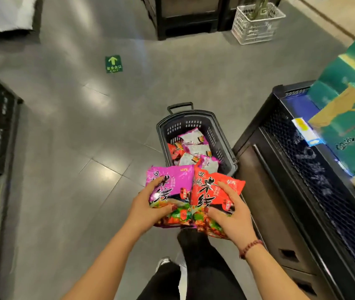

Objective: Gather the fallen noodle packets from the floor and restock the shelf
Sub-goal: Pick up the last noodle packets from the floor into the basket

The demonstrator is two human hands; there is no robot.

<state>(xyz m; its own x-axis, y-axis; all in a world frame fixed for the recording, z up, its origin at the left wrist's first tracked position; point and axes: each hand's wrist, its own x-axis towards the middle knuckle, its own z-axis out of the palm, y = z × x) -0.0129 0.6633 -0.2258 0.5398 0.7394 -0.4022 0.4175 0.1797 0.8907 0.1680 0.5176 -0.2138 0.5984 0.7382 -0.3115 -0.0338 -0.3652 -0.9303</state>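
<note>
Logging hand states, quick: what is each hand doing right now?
The left hand grips the purple noodle packet.
The right hand grips the red noodle packet.

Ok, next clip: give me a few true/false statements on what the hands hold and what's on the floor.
1. The left hand holds a purple packet. True.
2. The right hand is empty. False: the right hand holds a red packet.
3. The basket on the floor is empty. False: the basket contains several packets.
4. A green arrow sticker lies on the floor. True.
</note>
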